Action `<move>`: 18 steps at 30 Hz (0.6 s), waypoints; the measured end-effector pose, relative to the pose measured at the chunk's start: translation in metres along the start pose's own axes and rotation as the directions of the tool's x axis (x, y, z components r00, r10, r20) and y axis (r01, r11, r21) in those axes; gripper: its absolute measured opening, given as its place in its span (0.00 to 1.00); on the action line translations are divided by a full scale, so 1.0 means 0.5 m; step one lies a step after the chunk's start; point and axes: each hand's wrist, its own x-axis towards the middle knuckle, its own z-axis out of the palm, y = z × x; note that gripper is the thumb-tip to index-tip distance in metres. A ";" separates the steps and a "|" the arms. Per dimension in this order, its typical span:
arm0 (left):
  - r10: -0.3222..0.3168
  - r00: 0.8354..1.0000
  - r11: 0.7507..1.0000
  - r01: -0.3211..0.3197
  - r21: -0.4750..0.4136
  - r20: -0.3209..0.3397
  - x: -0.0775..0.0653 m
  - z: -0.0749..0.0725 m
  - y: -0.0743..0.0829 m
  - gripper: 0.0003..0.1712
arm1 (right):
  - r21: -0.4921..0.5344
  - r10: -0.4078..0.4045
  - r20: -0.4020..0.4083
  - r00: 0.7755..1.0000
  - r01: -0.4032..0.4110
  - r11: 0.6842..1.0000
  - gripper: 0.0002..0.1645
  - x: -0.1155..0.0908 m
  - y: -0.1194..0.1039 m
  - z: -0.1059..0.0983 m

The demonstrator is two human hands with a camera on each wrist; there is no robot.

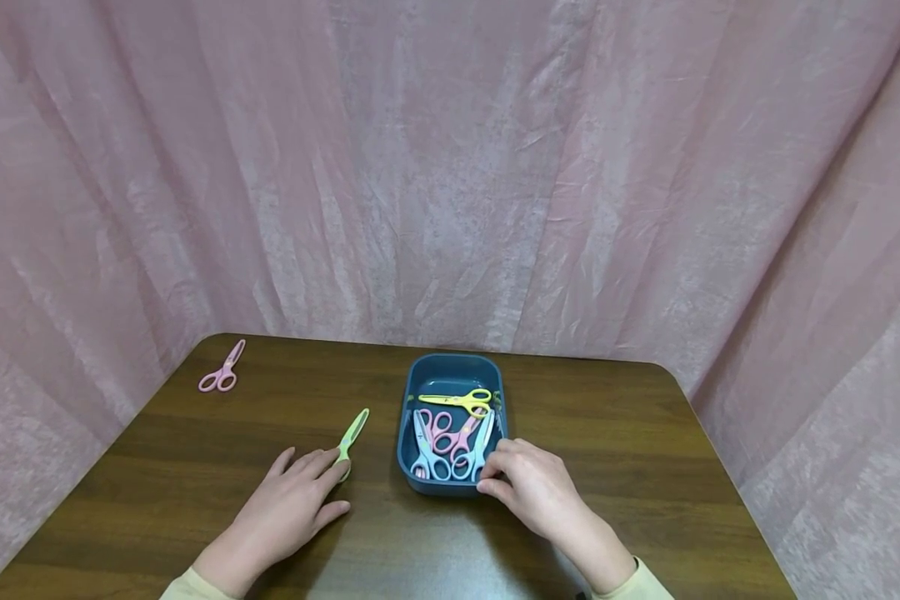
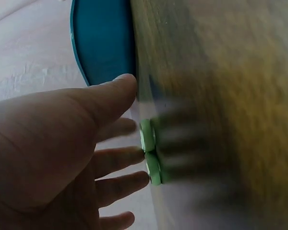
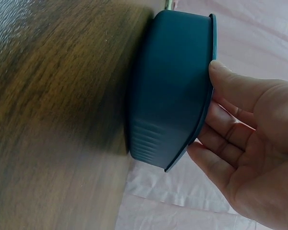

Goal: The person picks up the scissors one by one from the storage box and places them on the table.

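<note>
Green scissors [image 1: 352, 433] lie between the blue bin [image 1: 442, 488] and the left edge of the surface [image 1: 607, 433]; the left hand [image 1: 287, 502], fingers extended, touches their handles without gripping; the right hand [image 1: 534, 487] pinches the bin's rim; likely light, stiff, slick plastic, best taken by the loops.

Tabletop [image 1: 645, 450], right edge: wide room for a hand to pass.
Middle: thin path between green scissors [image 1: 354, 428] and box [image 1: 446, 489].
Far left corner: pink scissors [image 1: 228, 367] in the way.
Box's near right corner: right hand [image 1: 531, 485] blocks it.
</note>
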 end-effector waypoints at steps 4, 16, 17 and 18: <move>0.018 0.999 1.000 -0.018 -0.004 -0.029 -0.003 -0.003 0.010 0.35 | -0.004 -0.003 -0.007 1.000 0.003 1.000 0.09 0.000 -0.001 0.000; -0.029 0.998 0.999 0.030 -0.027 0.057 -0.004 -0.011 0.017 0.36 | 0.002 0.001 0.000 1.000 -0.001 1.000 0.09 0.001 0.000 0.001; -0.033 0.997 0.999 0.035 -0.028 0.069 -0.003 -0.011 0.016 0.36 | 0.001 0.000 -0.002 1.000 0.000 1.000 0.09 0.001 0.000 0.001; -0.041 0.996 0.999 0.043 -0.030 0.078 -0.003 -0.014 0.016 0.36 | 0.000 0.000 -0.003 1.000 0.000 1.000 0.09 0.001 0.000 0.001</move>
